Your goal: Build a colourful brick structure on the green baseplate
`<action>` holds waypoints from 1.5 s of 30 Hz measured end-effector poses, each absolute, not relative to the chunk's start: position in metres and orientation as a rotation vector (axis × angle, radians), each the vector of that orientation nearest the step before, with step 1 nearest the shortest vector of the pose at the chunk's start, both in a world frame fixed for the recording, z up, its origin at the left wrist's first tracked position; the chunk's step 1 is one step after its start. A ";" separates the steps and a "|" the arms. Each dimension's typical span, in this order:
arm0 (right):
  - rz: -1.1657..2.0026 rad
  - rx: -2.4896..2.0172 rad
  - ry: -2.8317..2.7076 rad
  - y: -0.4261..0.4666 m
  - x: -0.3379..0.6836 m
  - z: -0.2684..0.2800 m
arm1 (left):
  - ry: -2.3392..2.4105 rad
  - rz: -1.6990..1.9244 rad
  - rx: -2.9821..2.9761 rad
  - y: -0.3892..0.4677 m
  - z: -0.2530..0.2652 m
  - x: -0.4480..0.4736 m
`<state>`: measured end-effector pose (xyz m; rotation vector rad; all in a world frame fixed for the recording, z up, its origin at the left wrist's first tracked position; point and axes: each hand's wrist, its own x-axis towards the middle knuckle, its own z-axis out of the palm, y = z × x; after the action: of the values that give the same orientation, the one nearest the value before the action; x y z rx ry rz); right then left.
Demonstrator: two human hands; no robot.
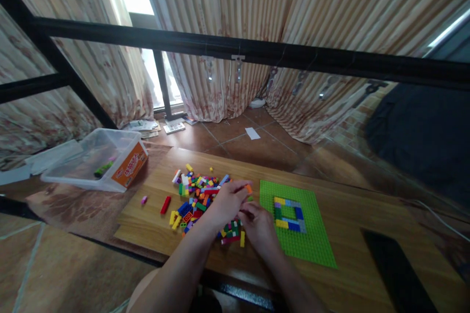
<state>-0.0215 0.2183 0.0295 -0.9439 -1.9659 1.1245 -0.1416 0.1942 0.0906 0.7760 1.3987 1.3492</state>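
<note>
My left hand is closed over the right side of a loose heap of toy building bricks. At its fingertips shows a small orange brick. Just below, my right hand has its fingers pinched together, almost touching the left; what sits between them is too small to make out. A bit of green shows between the two hands. To the right lies a green baseplate, bearing a square ring of yellow, blue, green and grey bricks with a bare green middle.
The wooden table also carries a dark flat slab at the right, and a red brick apart from the heap. A clear plastic box stands beyond its left end. A black metal rail crosses before the curtains.
</note>
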 end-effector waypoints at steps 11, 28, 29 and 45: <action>1.452 -1.060 -1.456 0.244 -0.011 0.062 | 1.668 1.216 1.571 0.193 0.092 -0.134; 1.516 -1.151 -1.318 0.243 -0.008 0.052 | 1.740 1.409 1.241 0.194 0.088 -0.139; 1.412 -1.178 -1.487 0.242 -0.007 0.047 | 1.685 1.432 1.158 0.196 0.088 -0.141; 1.172 -1.102 -1.783 0.225 0.010 0.065 | 1.447 1.373 0.999 0.199 0.082 -0.136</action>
<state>0.0103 0.2250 0.0653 -1.1021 -1.7828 1.1715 -0.1361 0.1989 0.0821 0.9990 1.4470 1.3733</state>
